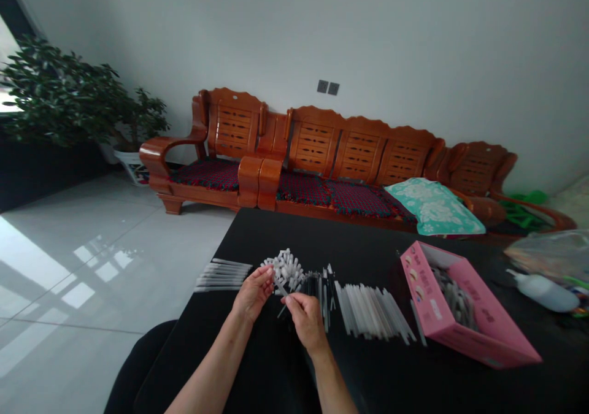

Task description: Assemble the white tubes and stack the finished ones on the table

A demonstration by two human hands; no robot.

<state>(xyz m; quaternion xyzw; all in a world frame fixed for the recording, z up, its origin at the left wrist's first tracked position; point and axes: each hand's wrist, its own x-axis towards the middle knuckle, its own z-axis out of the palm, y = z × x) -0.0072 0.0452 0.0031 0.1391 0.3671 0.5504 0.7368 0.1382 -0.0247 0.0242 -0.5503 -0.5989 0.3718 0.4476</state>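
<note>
In my right hand a slim pale tube is pinched, slanting up towards my left hand. The left fingers are closed at the tube's upper end; what lies between them is too small to make out. A thin dark tip shows below the tube, by the right fingers. Just beyond both hands is a heap of short white pieces like caps. Thin dark sticks like pen refills lie right of the heap. Farther right is a row of translucent tubes. Several long pale sticks lie left.
A pink box holding greyish pieces stands at the right of the black table. Beyond it are a white squeeze bottle and a clear plastic bag. A wooden sofa with a turquoise cushion stands behind the table.
</note>
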